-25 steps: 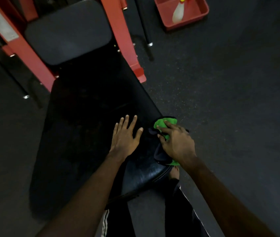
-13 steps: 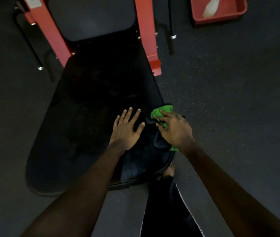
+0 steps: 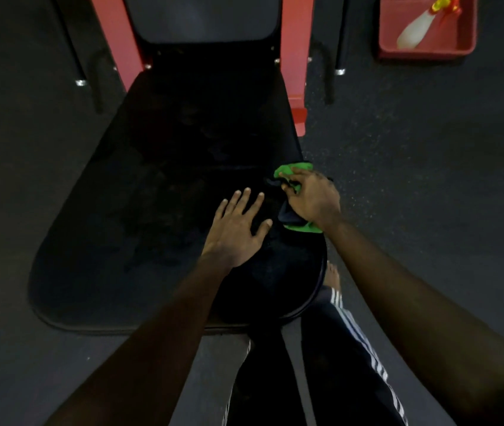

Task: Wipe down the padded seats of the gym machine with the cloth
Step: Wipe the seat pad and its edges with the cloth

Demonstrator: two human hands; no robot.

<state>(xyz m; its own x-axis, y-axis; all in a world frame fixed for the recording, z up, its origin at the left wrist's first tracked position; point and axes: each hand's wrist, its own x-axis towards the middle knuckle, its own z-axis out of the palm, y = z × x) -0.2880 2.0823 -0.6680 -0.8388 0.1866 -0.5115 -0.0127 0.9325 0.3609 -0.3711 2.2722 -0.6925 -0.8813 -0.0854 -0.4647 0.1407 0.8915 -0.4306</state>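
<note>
Head cam: L hand (image 3: 238, 232) lies flat, fingers spread, on the black seat pad (image 3: 152, 210) nr its right edge. R hand (image 3: 313, 199) grips a bunched green cloth (image 3: 289, 171) at that same edge. Red tray (image 3: 444, 52) w/ spray bottle (image 3: 413, 29) sits on the floor beyond.

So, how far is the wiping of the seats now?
Done: cannot tell; the dark seat shows no clear wiped area. In hand: the right hand grips the green cloth at the seat's right edge, while the left hand rests flat on it. Left: probably most of the seat, and the smaller pad above.
</note>
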